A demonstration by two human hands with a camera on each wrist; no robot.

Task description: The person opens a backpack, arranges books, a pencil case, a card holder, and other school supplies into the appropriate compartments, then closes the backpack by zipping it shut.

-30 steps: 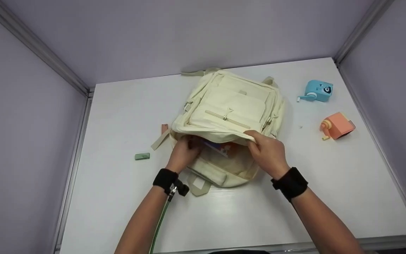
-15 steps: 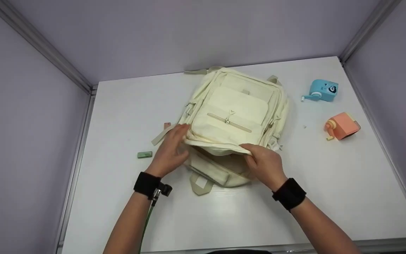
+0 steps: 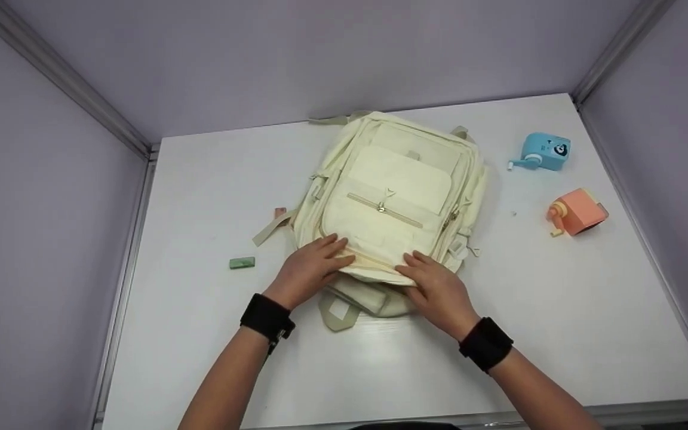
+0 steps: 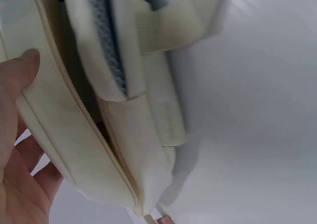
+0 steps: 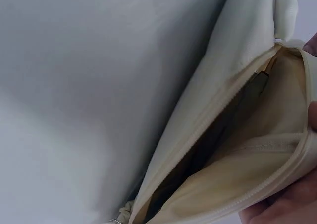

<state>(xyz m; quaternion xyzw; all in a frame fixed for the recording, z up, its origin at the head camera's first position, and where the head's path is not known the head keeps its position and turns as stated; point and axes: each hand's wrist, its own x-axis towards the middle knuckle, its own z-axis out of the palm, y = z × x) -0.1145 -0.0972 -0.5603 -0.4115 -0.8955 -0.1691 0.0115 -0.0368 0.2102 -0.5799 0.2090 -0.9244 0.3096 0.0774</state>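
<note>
Your left hand (image 3: 305,275) holds the backpack (image 3: 401,188) by the lower edge of its front panel: in the left wrist view the thumb lies on one face and the other fingers on the opposite one, so the gap between them is only cloth-narrow. Your right hand (image 3: 439,292) holds the same edge further right, fingers on top and thumb tucked below. How strongly you pinch, I cannot tell.

The backpack lies on the table (image 3: 189,334), from the upper centre of the frame down to your hands. Below your fingers its mouth gapes, and along it runs the zip (image 4: 89,116). The right wrist view shows something dark inside, which I cannot make out.

If one hand lets go too soon, the soft panel may sag and a fold could catch in the zip. If you lift the bag with its mouth downward, whatever is inside might slide out. The strap (image 3: 271,229), left of centre, passes close by the reddish block (image 3: 280,212), so a pull on the bag could sweep this block along; the green block (image 3: 242,263), further left, seems safer. The orange crank device (image 3: 580,212) and the blue crank device (image 3: 544,151), at right, stand well apart, so I judge them little at risk.
</note>
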